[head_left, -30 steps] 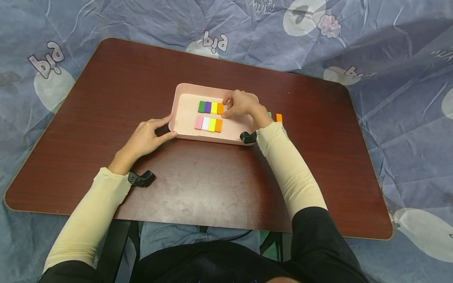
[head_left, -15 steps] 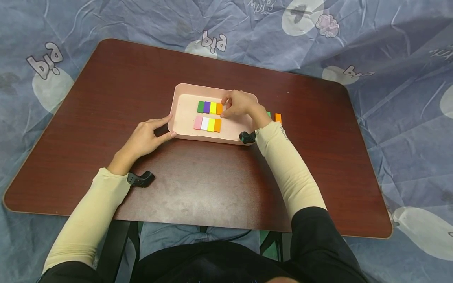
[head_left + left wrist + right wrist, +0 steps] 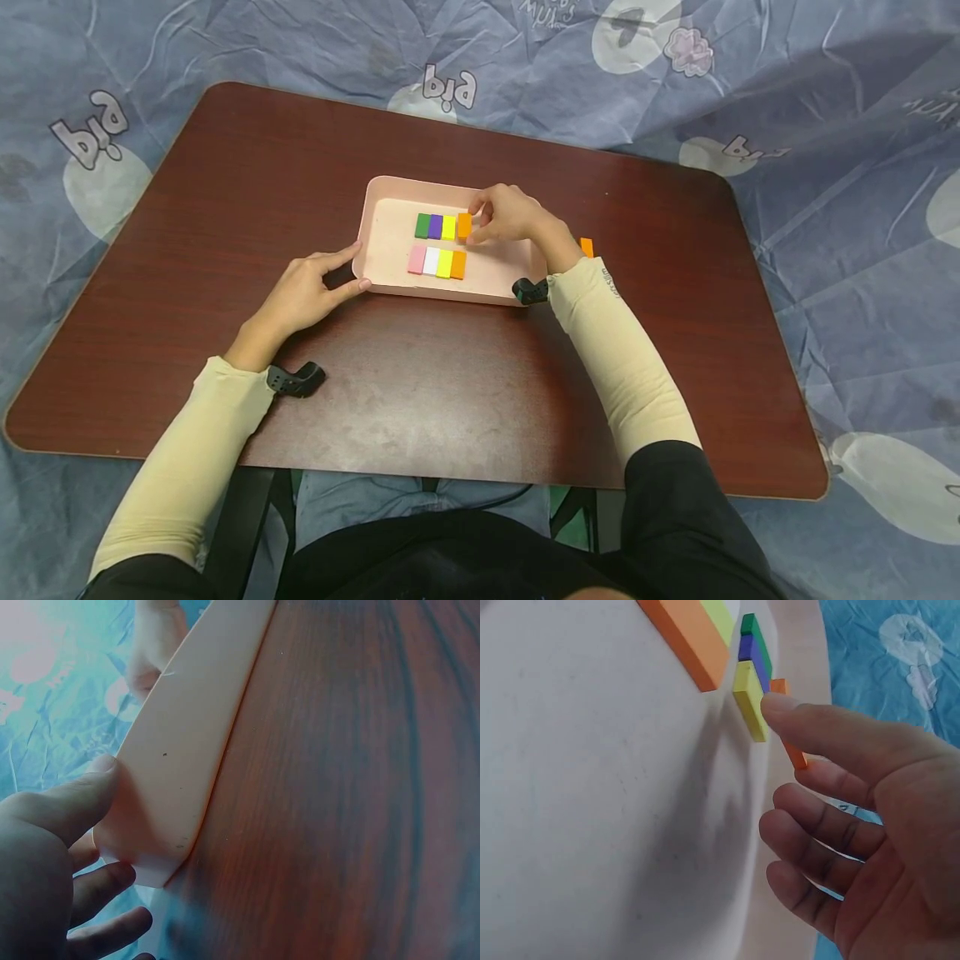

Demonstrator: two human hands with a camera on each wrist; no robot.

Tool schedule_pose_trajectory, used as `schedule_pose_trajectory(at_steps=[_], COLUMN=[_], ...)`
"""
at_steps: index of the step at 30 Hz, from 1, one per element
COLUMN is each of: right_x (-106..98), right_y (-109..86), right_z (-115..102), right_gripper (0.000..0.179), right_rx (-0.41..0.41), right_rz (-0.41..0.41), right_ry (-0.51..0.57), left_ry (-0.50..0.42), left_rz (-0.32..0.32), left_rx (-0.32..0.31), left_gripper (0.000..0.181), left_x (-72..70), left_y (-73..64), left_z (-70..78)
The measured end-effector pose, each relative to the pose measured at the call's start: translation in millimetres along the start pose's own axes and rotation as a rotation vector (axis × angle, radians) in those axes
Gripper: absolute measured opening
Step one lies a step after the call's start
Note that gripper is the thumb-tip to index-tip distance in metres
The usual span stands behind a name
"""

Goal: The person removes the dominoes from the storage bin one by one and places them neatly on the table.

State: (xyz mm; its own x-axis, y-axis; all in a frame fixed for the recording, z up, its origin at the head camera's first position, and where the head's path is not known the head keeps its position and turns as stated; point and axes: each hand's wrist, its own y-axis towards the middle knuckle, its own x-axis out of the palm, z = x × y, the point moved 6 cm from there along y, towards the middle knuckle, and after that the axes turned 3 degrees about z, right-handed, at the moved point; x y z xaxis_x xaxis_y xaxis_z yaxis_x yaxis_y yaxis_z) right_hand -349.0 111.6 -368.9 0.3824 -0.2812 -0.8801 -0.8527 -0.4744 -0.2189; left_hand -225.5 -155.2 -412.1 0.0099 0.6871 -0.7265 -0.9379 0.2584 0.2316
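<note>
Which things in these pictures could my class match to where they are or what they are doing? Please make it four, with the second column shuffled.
Things
1. Left hand
2. Right hand
3. Pink block
4. Purple block

Places and states
A. Between a green block and a yellow block
B. Touching the tray
C. Beside the white block
D. Pinching an orange block

Pairs: 1-B, 2-D, 3-C, 4-A

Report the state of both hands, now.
Left hand: open, fingers extended and touching the end of the pink tray.
Right hand: holding the tray's farther orange block, pinched between thumb and index finger.
</note>
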Motion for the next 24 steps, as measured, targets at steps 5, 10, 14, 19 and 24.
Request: schedule_pose_trajectory(at_steps=[5,10,14,19,24], right_x=[-6.0,-8.4,-10.6,-14.0,-20.0], right_y=[-11.0,-25.9,-39.9,-54.2,-63.7], right_z=[-3.7,0.4,7.6,16.9,25.9], right_gripper=[0.042,0.042,0.041,0.041,0.043], right_rx=[-0.062,-0.095,-0.101,-0.107,-0.105], right_rz=[0.025,0.047,0.071,0.091,0.122], right_ry=[0.017,0.016,0.03,0.037,0.048], left_ry=[-0.001,-0.002,-0.005,-0.008,-0.01], left_rz=[-0.005,-0.007,-0.011,-0.008,0.004], left_rx=[0.004,0.01,0.008,0.006,0.014], left_gripper=[0.067,0.066,0.067,0.067,0.066], left_x=[0.2,0.8,1.8,1.6,-0.8], left_y=[0.4,0.6,0.8,0.1,-0.2], left_z=[0.8,3.2,4.2,2.4,0.7])
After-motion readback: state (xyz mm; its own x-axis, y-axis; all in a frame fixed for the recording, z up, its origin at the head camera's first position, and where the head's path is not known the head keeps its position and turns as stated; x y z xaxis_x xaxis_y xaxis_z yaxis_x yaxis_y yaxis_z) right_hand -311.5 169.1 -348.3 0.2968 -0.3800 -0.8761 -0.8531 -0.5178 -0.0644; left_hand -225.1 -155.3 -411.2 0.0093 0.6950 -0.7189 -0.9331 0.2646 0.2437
